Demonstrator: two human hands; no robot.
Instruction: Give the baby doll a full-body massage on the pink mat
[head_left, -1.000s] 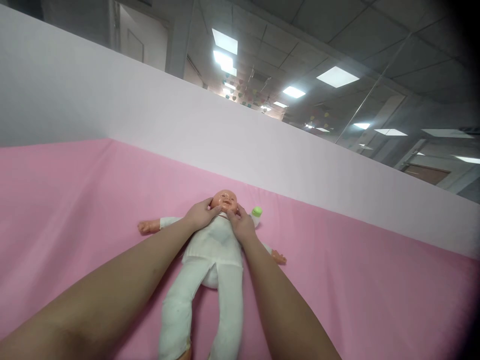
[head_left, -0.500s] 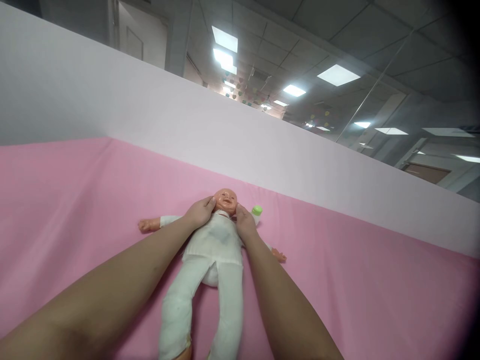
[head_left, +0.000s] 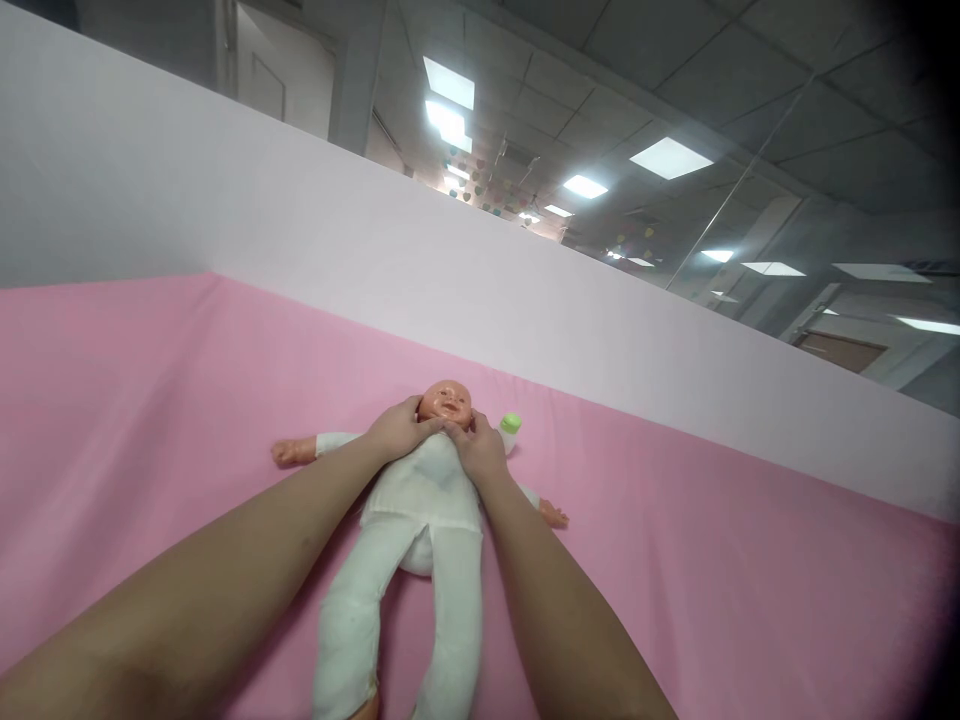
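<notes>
A baby doll (head_left: 424, 495) in white clothes lies on its back, with its arms spread out to the sides and its head at the far end. My left hand (head_left: 399, 430) grips the doll at the side of its head and neck, the thumb laid across under the chin. From the other side my right hand (head_left: 481, 448) holds the same place, its thumb meeting the left one at the chin. Some fingers of both hands are hidden behind the doll's head. Just beyond my right hand is a small white bottle with a green cap (head_left: 511, 423).
Pink sheeting (head_left: 675, 580) covers the surface under the doll, with soft folds at the left. A white wall or panel (head_left: 360, 260) rises behind it. Above that are glass, ceiling lights (head_left: 671, 158) and a door (head_left: 281, 75).
Both thumbs have moved from the sides of the doll's face down and inward to meet under its chin. The doll's face now tilts slightly differently. The bottle stays put.
</notes>
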